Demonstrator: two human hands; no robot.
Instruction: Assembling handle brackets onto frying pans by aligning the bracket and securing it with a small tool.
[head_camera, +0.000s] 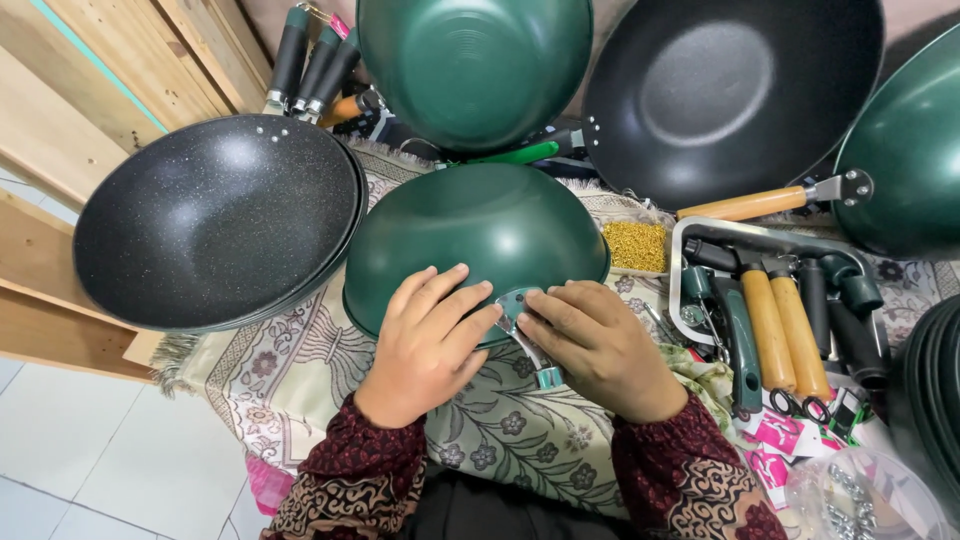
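A dark green wok (478, 235) lies upside down on a patterned cloth (290, 375) in front of me. My left hand (428, 345) presses flat on its near rim. My right hand (600, 345) pinches a small green-and-metal handle bracket (525, 330) against that rim, right beside the left fingertips. Both sleeves are dark red with a pattern.
A stack of black speckled woks (215, 220) sits at left. Behind stand another green wok (475, 65), a black wok (730, 90) and a green wok with wooden handle (905, 150). A metal tray (690, 235) holds several handles (780, 325); a box of gold rivets (636, 245) and a tub of screws (860, 495) lie nearby.
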